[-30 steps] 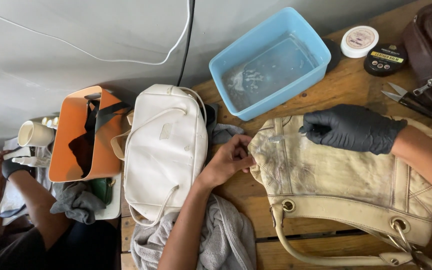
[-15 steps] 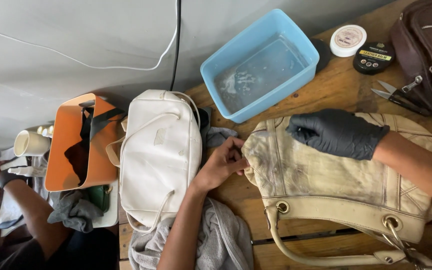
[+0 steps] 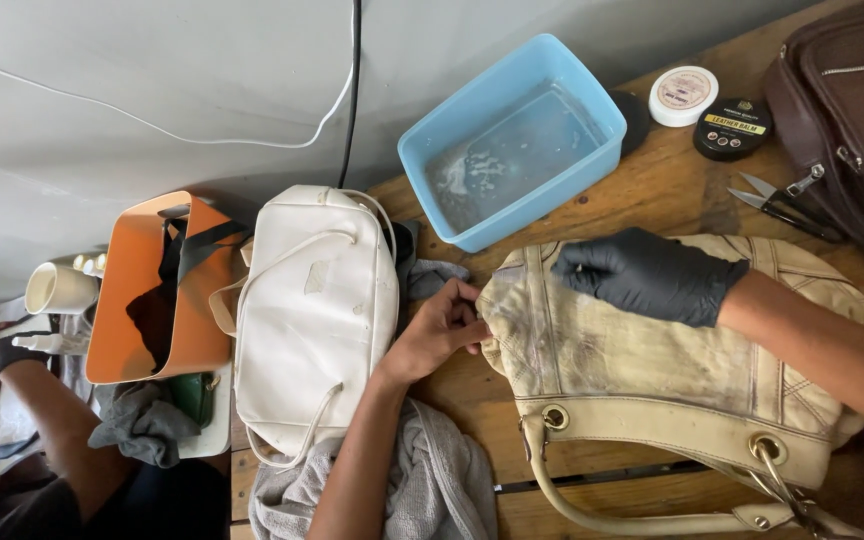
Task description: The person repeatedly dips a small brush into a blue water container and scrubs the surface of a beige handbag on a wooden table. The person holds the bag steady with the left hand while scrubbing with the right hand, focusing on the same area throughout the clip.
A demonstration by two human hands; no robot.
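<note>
A bare left hand [image 3: 442,325] pinches the end of a soiled cream handbag [image 3: 652,390] lying mid-table [image 3: 652,190], while the black-gloved right hand [image 3: 642,275] presses its top. Two round tins, white [image 3: 683,96] and black [image 3: 732,127], sit beside a blue tub [image 3: 512,140] at the far edge.

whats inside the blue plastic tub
The blue plastic tub holds shallow, slightly soapy water with foam near one corner; nothing else shows inside it.

Wooden plank worktop [image 3: 652,200]; grey wall [image 3: 152,70] behind, white cable [image 3: 152,128] and black cable [image 3: 354,90] against it; daylight.
</note>
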